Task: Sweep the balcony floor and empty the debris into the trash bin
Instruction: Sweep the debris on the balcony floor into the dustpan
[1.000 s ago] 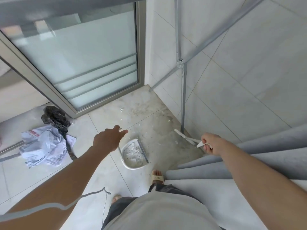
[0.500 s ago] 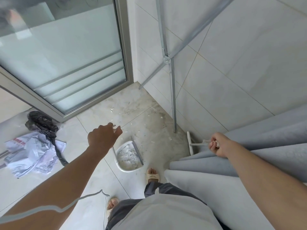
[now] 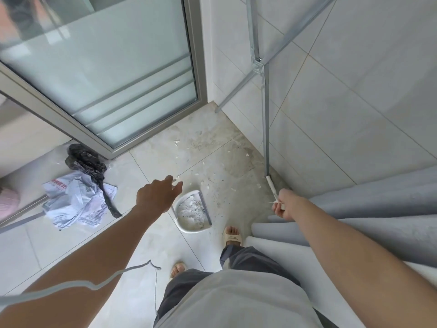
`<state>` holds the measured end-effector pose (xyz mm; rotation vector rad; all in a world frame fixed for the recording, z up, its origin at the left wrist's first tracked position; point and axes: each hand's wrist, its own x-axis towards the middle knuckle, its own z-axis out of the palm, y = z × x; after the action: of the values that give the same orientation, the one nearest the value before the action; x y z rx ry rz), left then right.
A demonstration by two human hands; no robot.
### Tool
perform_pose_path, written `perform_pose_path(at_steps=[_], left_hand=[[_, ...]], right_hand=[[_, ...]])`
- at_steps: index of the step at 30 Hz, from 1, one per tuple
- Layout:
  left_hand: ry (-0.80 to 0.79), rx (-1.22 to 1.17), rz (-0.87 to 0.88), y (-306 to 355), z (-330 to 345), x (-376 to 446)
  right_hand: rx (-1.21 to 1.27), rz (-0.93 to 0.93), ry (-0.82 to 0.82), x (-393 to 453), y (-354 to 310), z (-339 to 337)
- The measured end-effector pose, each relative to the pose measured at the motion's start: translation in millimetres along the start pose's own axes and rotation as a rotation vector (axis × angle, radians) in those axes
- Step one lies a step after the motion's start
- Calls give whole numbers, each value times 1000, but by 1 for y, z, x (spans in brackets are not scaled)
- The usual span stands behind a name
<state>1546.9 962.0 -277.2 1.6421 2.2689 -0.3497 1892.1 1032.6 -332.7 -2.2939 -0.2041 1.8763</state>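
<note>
Left hand (image 3: 157, 197) was out over the floor (image 3: 71, 245), fingers loosely extended, holding nothing; it hovered just beside the upper-left rim of the dustpan (image 3: 192, 213). Right hand (image 3: 285, 204) was clamped on a thin white handle (image 3: 272, 188), likely the broom's, which ran up toward the foot of a grey metal pole (image 3: 267, 129) at the floor's right edge by the tiled wall (image 3: 354, 102). Broom head couldn't be made out. White dustpan sat on the floor near mid-frame, between the two hands, loaded with pale scraps and dust. More loose scraps (image 3: 227, 181) lay scattered on the dirty patch of floor beyond the dustpan, toward the corner where the sliding glass door (image 3: 106, 74) met the wall. Crumpled printed paper (image 3: 75, 200) lay near the floor's left edge, with a black plastic bag (image 3: 87, 162) touching and partly overlapping it, just beside the door frame. Grey curtain folds (image 3: 366, 214) were bunched along the right edge, right forearm lying across them. Both feet in sandals (image 3: 233, 236) stood just below the dustpan. A thin cable (image 3: 94, 284) crossed over the left forearm. No trash bin could be made out.
</note>
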Motion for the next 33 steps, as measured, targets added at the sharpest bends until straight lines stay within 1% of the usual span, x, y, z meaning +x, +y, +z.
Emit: perform_pose_path(at_steps=[4,9,13,16,19,21,24,27,29,31,33], left_hand=[[-46,20,7,-1,4,6],[-77,9,10,-8,4,17],[-108,7,5,-14,7,23],[-121,1,6,-18,10,26],[-140,0,-3,-18,10,28],[-155,-5,-20,-17,9,28],[-174,-7,-44,-17,8,28],[-189,-5,-61,-16,10,28],[-193,14,-62,-14,9,27],[-192,47,-53,-12,6,25],[-202,93,-21,-9,2,23]], right_hand=[[-107,25,-31,-18,9,2],[-31,-48,-57,-35,-13,-43],[-126,-110,-21,-44,-26,-65],[-184,-154,-7,-43,-30,-57],[-211,-147,7,-32,-18,-35],[-220,-102,-24,-23,2,-15],[-199,-25,-127,-13,18,1],[-120,3,-236,-11,-9,-22],[-51,10,-260,-13,-34,-47],[-58,8,-265,-16,-50,-65],[-135,-22,-241,-18,-54,-68]])
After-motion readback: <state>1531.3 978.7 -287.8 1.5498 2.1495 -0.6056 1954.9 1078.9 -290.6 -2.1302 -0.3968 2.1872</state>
